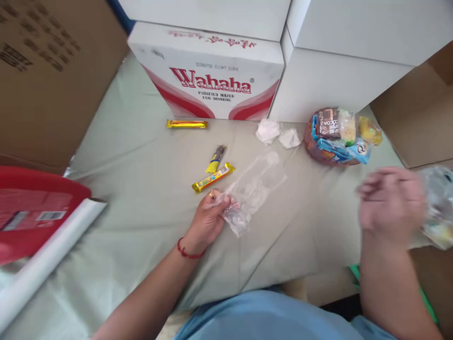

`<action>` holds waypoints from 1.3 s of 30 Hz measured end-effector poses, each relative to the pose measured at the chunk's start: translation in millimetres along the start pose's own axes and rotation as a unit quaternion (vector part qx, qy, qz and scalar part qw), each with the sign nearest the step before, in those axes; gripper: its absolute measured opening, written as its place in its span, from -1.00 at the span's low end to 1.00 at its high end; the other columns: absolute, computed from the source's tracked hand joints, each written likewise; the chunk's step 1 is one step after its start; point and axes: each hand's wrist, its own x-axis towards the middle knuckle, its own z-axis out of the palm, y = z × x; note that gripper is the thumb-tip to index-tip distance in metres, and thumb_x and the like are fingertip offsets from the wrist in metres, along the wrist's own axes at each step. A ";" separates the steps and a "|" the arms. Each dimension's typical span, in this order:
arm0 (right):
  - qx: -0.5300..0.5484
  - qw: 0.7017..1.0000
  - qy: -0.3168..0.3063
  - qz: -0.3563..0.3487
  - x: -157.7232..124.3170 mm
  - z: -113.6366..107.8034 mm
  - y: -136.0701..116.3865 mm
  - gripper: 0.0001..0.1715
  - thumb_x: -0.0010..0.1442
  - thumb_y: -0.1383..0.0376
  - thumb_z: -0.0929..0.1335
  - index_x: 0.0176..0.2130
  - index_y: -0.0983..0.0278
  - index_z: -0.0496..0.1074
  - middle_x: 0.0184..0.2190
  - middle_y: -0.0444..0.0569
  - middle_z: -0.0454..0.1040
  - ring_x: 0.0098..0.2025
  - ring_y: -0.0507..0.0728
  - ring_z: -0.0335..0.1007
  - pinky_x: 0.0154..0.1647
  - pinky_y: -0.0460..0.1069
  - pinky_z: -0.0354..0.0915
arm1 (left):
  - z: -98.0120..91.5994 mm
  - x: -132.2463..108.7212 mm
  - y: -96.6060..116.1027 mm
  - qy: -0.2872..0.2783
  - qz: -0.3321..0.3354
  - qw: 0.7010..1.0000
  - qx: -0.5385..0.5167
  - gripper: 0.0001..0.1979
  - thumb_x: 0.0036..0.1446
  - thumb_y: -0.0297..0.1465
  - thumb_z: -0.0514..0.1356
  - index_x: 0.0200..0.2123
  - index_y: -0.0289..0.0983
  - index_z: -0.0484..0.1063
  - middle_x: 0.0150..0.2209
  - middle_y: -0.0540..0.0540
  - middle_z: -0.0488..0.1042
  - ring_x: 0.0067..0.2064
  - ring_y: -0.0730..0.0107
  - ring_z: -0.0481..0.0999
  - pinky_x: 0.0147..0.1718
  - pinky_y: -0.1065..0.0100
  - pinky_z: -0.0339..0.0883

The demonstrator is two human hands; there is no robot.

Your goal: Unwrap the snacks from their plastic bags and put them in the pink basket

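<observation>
My left hand (210, 212) pinches a clear, crumpled plastic bag (256, 182), whose loose end stretches to the right over the cloth. Just beyond that hand lie a yellow snack stick (213, 177) and a small yellow and dark packet (215, 158). My right hand (391, 200) is raised at the right, blurred by motion, with its fingers curled in. Whatever it may hold is hidden. Close by it on the right is a clear bag with mixed contents (439, 203). A round container (313, 148) heaped with wrapped snacks stands beyond the right hand.
A white and red water carton (212, 71) stands at the back, with another yellow snack stick (187, 124) and crumpled white wads (268, 131) before it. White boxes (347, 75) rise behind. On the left are a cardboard box (53, 80), a red package (35, 208) and a white roll (53, 259).
</observation>
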 end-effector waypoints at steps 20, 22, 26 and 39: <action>0.072 0.945 -0.243 0.208 -85.3 139.7 48.7 -0.49 -0.06 -0.05 0.62 -0.35 0.17 0.41 -0.58 -0.26 0.29 -0.63 -0.04 0.00 -0.67 -0.07 -0.04 | -34.2 3.5 25.5 -0.074 0.055 0.996 0.009 -0.66 -0.10 -0.30 0.57 -0.31 -0.24 0.53 -0.59 0.21 0.09 -0.60 0.68 -0.04 -0.61 0.47 -0.17; 0.084 0.947 -0.226 0.213 -83.0 136.5 56.5 -0.48 -0.06 -0.05 0.63 -0.35 0.17 0.41 -0.58 -0.25 0.32 -0.62 -0.03 0.04 -0.67 -0.07 -0.01 | -34.9 3.6 26.5 -0.066 0.072 0.995 0.008 -0.67 -0.08 -0.31 0.56 -0.31 -0.23 0.52 -0.56 0.19 0.16 -0.59 0.68 0.02 -0.59 0.48 -0.08; 0.112 0.941 -0.218 0.232 -82.9 137.5 60.8 -0.48 -0.11 -0.01 0.65 -0.33 0.18 0.45 -0.53 -0.21 0.41 -0.58 -0.01 0.15 -0.63 -0.07 0.11 | -29.9 2.9 18.9 -0.018 0.115 0.989 0.090 -0.48 -0.07 -0.21 0.57 -0.05 -0.19 0.53 -0.20 -0.01 0.51 -0.42 0.59 0.32 -0.47 0.47 0.21; 0.115 0.957 -0.166 0.207 -76.8 130.3 66.1 -0.47 -0.09 -0.01 0.64 -0.39 0.19 0.38 -0.56 -0.25 0.35 -0.58 -0.03 0.15 -0.58 -0.08 0.11 | -29.3 6.9 11.8 0.036 0.169 0.976 0.136 -0.64 -0.06 -0.20 0.53 -0.30 -0.25 0.54 -0.41 0.06 0.43 -0.42 0.56 0.32 -0.43 0.47 0.22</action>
